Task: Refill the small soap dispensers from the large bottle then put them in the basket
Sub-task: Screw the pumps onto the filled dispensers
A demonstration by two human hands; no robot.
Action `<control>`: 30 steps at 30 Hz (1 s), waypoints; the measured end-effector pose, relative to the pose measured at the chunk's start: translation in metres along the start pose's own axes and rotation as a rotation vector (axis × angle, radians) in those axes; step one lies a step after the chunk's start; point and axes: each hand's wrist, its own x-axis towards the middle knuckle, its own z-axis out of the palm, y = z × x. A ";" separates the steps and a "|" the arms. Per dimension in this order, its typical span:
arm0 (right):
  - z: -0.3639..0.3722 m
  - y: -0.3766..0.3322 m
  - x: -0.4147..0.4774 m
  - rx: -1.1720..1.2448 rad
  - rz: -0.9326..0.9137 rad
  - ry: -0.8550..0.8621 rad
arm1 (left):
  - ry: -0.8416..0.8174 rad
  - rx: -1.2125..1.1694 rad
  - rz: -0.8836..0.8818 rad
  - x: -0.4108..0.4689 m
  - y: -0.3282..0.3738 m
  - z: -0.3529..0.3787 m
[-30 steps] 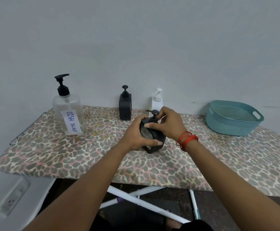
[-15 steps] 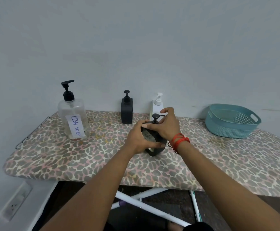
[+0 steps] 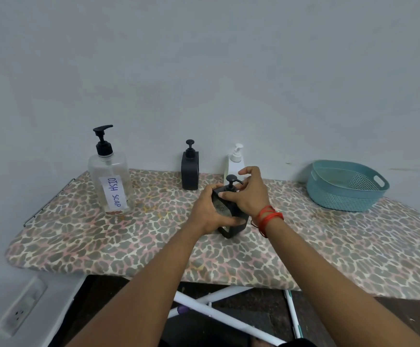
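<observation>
right hand (image 3: 249,196) barely shifted on pump. black square dispenser (image 3: 232,230), pump on, upright mid-board (image 3: 329,246): left hand (image 3: 209,211) grips its 9 o'clock side, right pinches pump collar at 12 o'clock.

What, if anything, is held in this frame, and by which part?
The left hand grips the near black dispenser round its body; the right hand pinches its pump at the neck.

The large bottle (image 3: 110,181) bears a white label (image 3: 114,196) — "DISH SOAP".
</observation>
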 end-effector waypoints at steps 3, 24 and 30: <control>-0.005 0.001 0.002 -0.005 -0.006 -0.074 | -0.010 0.005 -0.013 0.002 -0.002 -0.002; 0.016 0.005 -0.002 -0.145 -0.024 0.162 | -0.050 -0.045 -0.026 0.004 -0.002 -0.003; -0.009 0.002 0.000 -0.111 -0.159 0.094 | -0.051 0.028 -0.016 0.004 -0.001 -0.005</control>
